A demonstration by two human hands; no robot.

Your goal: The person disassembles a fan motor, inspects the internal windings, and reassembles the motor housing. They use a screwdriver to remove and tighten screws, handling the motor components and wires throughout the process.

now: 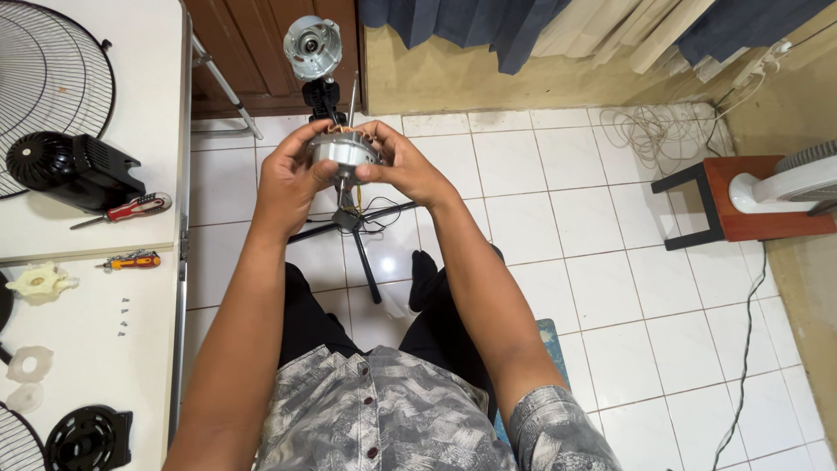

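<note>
A: Where's the fan motor stator (343, 150)?

B: Held in front of the chest over the tiled floor (558, 253). Left hand (292, 174) and right hand (403, 164) both pinch its metal rim, fingers curled tight.

A: Advice?

B: Probably support the rim evenly, sparing the copper windings (wires dangle beneath). Screwdrivers (131, 208) lie on the tabletop (148, 105).

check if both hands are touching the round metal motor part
Touching: the head view shows the left hand and right hand wrapped around the motor part.
</note>
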